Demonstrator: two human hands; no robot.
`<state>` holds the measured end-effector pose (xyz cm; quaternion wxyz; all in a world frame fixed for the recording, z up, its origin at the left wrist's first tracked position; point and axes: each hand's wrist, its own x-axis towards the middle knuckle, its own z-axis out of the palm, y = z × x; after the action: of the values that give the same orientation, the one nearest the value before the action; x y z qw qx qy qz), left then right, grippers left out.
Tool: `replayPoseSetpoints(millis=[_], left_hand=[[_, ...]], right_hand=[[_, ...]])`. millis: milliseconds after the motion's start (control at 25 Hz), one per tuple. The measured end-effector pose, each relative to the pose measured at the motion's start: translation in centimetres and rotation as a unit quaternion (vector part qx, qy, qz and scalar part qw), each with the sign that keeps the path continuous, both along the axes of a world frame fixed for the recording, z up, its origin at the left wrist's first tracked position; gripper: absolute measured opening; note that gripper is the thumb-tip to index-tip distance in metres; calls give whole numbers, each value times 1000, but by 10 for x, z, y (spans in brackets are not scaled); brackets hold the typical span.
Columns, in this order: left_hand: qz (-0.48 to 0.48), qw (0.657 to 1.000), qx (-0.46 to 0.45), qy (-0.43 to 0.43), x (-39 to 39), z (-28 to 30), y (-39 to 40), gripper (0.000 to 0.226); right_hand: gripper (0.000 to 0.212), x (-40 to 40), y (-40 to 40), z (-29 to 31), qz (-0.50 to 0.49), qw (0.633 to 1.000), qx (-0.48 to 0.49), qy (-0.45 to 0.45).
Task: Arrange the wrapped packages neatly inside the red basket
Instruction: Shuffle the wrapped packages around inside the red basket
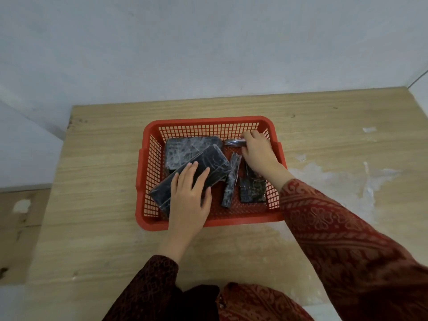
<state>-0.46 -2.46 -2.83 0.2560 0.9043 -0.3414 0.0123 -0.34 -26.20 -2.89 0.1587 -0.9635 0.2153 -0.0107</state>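
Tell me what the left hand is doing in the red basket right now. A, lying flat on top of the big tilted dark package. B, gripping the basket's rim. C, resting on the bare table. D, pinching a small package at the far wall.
A: the left hand lies palm down, fingers spread, on the large tilted package inside the red basket; the small far package is at the right hand instead.

The counter (97, 144) is light wood with lines in it. It has white smears (342, 179) on the right side (like dried paint). A pale wall (208, 42) stands behind it.
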Motion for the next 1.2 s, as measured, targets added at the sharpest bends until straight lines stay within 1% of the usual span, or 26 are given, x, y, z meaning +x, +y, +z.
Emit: replayPoseSetpoints(millis=[200,360,480,640,720,760,840,920,1080,1200], left_hand=[[1,1000,-11,21,-1,-3,0,44],[5,1000,-10,25,-1,-4,0,43],[5,1000,-12,27,-1,-3,0,43],[4,1000,-18,25,-1,-3,1,42],[4,1000,-21,22,-1,-3,1,41],[3,1000,-22,22,-1,-4,1,41],[3,999,-25,22,-1,-5,1,41],[3,999,-26,21,0,-5,1,41],[3,999,-25,25,0,-4,2,41],[3,999,-26,25,-1,-3,2,41]], right_hand=[[33,18,-13,-8,50,993,-83,67],[28,26,-18,-8,74,988,-99,87],[25,31,-25,-3,99,986,-67,117],[19,35,-35,7,123,974,24,186],[17,35,-38,13,125,974,46,184],[18,35,-38,14,124,976,42,174],[26,32,-37,14,126,980,17,153],[33,29,-35,10,135,979,-21,152],[30,27,-28,6,137,975,-102,145],[29,28,-27,5,131,977,-95,141]])
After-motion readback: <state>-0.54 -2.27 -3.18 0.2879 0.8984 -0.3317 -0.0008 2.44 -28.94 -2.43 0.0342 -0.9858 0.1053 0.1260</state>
